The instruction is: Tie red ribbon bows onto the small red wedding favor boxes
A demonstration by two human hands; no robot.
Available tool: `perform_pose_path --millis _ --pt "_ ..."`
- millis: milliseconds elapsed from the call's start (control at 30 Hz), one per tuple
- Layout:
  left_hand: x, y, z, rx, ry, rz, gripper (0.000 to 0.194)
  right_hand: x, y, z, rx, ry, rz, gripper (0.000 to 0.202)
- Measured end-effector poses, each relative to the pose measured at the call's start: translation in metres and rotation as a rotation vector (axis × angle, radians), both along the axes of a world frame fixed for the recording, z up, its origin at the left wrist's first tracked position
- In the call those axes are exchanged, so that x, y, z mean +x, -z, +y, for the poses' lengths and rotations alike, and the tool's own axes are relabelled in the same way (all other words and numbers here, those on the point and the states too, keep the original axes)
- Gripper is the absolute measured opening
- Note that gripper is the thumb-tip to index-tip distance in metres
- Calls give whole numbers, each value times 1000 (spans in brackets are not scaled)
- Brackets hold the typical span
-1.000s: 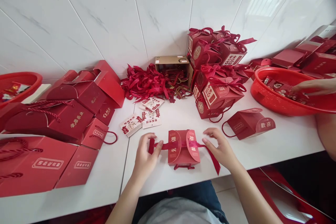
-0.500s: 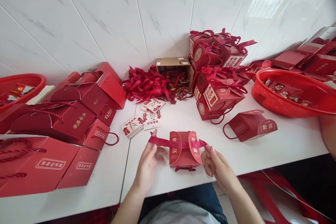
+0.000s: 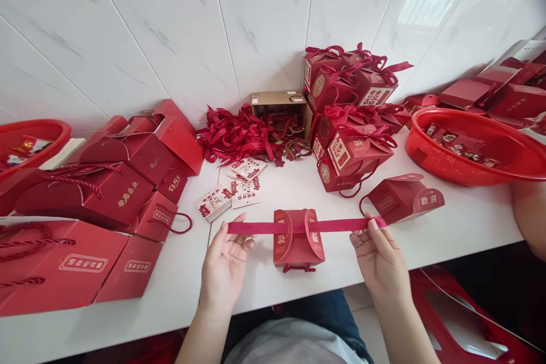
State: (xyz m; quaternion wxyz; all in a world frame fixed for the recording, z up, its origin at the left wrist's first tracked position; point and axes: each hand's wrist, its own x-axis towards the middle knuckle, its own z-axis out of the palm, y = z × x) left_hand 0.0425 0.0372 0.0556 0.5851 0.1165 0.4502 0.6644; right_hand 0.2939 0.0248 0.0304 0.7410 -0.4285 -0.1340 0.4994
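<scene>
Ribbon (image 3: 339,225) stretches almost straight from left to right between our hands, and the small red box (image 3: 300,247) sits under its middle, in the gap between them. Our left hand (image 3: 224,267) faces palm upward and seems to pinch one end between thumb and finger; our right hand (image 3: 380,264) pinches near the other end, a short tail poking out past the thumb. The ribbon's long axis runs sideways across us, and it crosses the box top over two round-edged flaps (image 3: 281,240). It seems to pass through slits there, though we cannot make out its exact path. The box rests on the white bench (image 3: 256,284), not far from the front edge, with its cord handle (image 3: 300,269) on the side toward us. Neither hand touches the box. Our left hand is slightly nearer to it, and the right-hand run of ribbon looks a little longer, so we judge the balance of those two lengths about the box to be the relation that counts. The ribbon hardly slants. Printed cards (image 3: 214,202) lie just beyond our left hand; close behind our right hand lies an untied box (image 3: 394,202), and we cannot tell whether they touch.
</scene>
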Motion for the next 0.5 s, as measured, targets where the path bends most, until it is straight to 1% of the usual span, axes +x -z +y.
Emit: perform_pose_path --millis 100,200,267,333,433,500 --pt "-5 -10 3 158 -69 188 30 2 -12 0 93 59 -149 20" --pt "-10 -27 9 288 -140 385 25 5 -27 5 195 100 -354 19" --pt "-12 -40 13 372 -150 493 23 8 -38 10 232 151 -502 18" --pt "-12 -53 18 457 -111 601 25 9 -51 15 273 165 -653 17" --pt "-6 -74 23 600 5 791 27 5 -76 23 403 109 -842 14" --pt "3 -88 25 686 73 912 25 -2 -93 28 499 74 -927 10"
